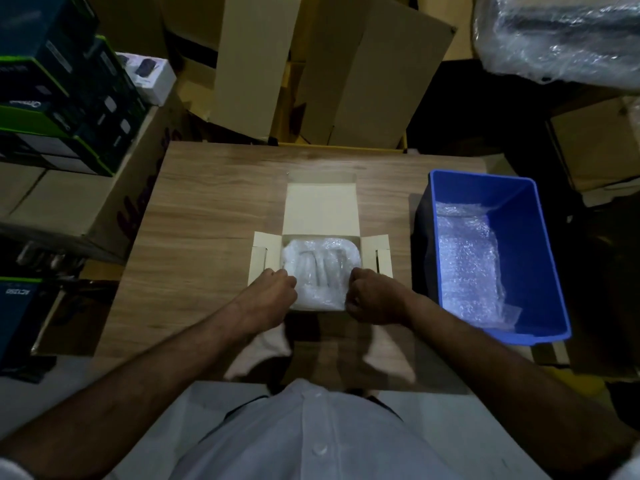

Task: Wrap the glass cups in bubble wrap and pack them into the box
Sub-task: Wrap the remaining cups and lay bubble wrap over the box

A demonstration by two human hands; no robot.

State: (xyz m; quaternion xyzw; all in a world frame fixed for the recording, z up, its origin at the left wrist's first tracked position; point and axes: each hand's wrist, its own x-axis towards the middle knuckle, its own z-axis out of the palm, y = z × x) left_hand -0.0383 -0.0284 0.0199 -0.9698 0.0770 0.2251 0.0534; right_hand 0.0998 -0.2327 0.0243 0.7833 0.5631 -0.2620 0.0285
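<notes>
Sitting far left: stacked dark retail boxes (65, 88) with green edges, resting on plain brown cartons (69, 202).

Reaching in from lower left: the left hand (273, 289), fingers curled, pinching the left edge of the bubble wrap (320, 268) at the near-left corner of the box (320, 209).

Lying mid-table on the wood-grain table (207, 209): that small cream cardboard box, lid flap standing open toward the far side, slotted side flaps spread left and right. Filling its cavity: a cloudy white, crinkled bundle of bubble wrap, catching the light, with the glass cups (320, 263) showing through as faint upright cylinders side by side. Exact count of cups: cannot tell through the wrap.

Reaching in from lower right: the right hand (372, 292), knuckles up, fingers curled tight, pinching the wrap's right edge at the near-right corner of the box.

Standing just right of the table: a blue plastic bin (540, 237), holding a loose sheet of spare bubble wrap (467, 265) along its left wall and floor.

Hanging at top right: a large plastic-wrapped bundle (561, 36).
</notes>
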